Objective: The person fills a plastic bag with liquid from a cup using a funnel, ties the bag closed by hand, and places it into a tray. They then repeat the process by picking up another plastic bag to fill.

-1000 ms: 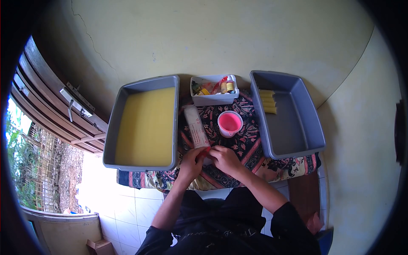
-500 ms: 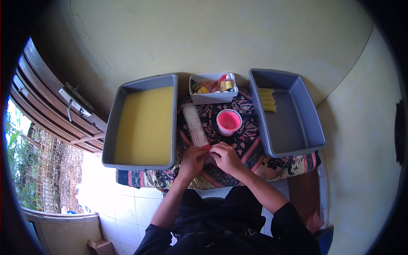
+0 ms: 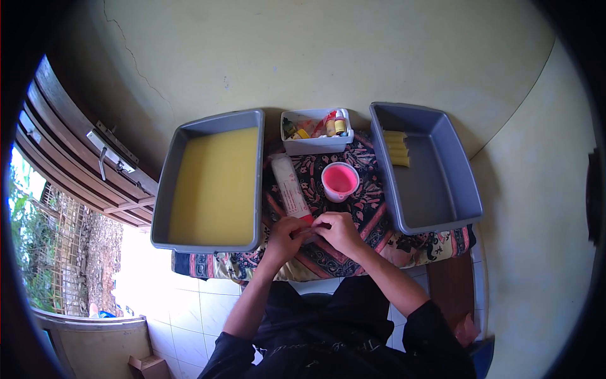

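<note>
A long clear plastic packet [image 3: 288, 188] with white contents, red print and a red near end lies slantwise on the patterned cloth. My left hand [image 3: 286, 235] is closed on its near end, thumb and fingers pinched. Right beside it, my right hand [image 3: 338, 231] pinches at the same end, its fingertips almost meeting those of the left. Exactly what lies between the fingertips is partly hidden. Just beyond my right hand stands a small white bucket [image 3: 340, 182] with a pink inside.
A grey tray [image 3: 259, 189] holding a flat yellow layer stands at left. Another grey tray [image 3: 435, 183] at right has several yellow pieces [image 3: 396, 149] in its far left corner. A white box [image 3: 315, 146] with small bottles stands at the back, against the wall.
My right hand has shifted slightly and its fingers are more bunched near the packet's end. The packet, bucket and trays stay where they were.
</note>
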Motion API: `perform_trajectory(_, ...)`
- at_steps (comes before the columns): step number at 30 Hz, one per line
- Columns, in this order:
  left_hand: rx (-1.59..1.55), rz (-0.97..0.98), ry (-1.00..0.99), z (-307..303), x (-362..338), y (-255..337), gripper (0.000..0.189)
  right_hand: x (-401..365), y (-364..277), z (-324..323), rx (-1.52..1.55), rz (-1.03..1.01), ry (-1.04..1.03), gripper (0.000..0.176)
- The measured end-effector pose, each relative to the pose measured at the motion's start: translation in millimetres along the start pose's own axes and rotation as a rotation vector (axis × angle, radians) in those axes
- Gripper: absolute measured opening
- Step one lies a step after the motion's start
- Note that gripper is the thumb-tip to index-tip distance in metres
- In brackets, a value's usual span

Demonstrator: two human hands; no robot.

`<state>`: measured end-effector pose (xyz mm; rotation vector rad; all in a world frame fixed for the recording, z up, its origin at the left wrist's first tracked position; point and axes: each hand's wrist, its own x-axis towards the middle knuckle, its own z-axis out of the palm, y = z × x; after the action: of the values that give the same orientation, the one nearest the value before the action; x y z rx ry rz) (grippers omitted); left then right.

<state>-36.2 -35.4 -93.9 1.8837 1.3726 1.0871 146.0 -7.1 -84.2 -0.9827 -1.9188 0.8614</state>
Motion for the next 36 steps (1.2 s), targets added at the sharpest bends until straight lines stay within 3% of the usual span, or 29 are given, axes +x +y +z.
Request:
perform_trajectory(11, -0.093, -0.019, 0.052, 5, -3, -7, 0.015, 7, 3, -4, 0.130, 0.225, -0.054, 0.016)
perform_trajectory(19, 0.120, -0.050, 0.090, 16, -9, -16, 0.014, 7, -8, 5, 0.188, 0.144, 0.044, 0.016)
perform_trajectory(32, 0.093, 0.083, 0.162, 20, -10, -19, 0.015, 25, -43, -12, 0.378, 0.128, 0.117, 0.011)
perform_trajectory(36, 0.115, -0.019, 0.088, 17, -10, -18, 0.021, 33, -45, -15, 0.413, 0.116, 0.072, 0.013)
